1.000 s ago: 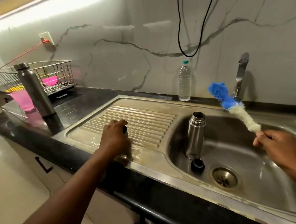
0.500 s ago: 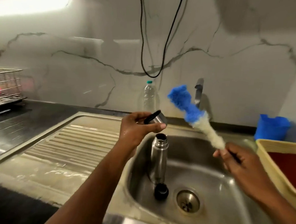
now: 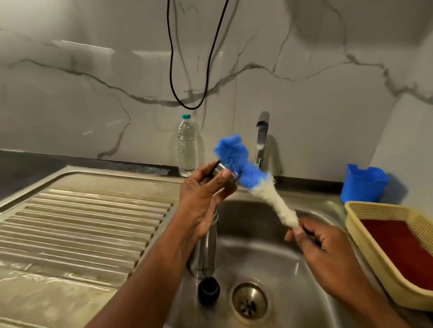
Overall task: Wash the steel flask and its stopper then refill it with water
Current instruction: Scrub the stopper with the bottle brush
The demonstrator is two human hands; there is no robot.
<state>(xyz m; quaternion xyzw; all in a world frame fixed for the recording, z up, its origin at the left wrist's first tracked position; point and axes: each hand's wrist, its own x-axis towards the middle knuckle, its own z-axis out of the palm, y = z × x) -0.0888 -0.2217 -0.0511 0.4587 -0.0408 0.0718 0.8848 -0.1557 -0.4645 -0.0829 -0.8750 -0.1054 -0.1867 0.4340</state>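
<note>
The steel flask [image 3: 205, 252] stands upright in the sink basin [image 3: 276, 246], partly hidden behind my left forearm. A black stopper [image 3: 208, 289] lies on the basin floor just in front of it, beside the drain [image 3: 249, 302]. My left hand [image 3: 203, 196] holds a small steel cap [image 3: 223, 173] above the flask. My right hand [image 3: 321, 249] grips the handle of a bottle brush [image 3: 250, 177] with a blue tip and white bristles. The brush's blue tip touches the cap.
A tap [image 3: 262, 138] rises behind the basin, with a clear water bottle [image 3: 187, 147] to its left. A blue container [image 3: 363, 185] and a yellow basket [image 3: 392, 250] sit at the right. The ribbed draining board [image 3: 75, 221] lies left. A black cable [image 3: 191, 61] hangs on the wall.
My left hand picked the steel cap up from the draining board and raised it over the flask. The brush moved left until its blue tip met the cap. The view shifted right.
</note>
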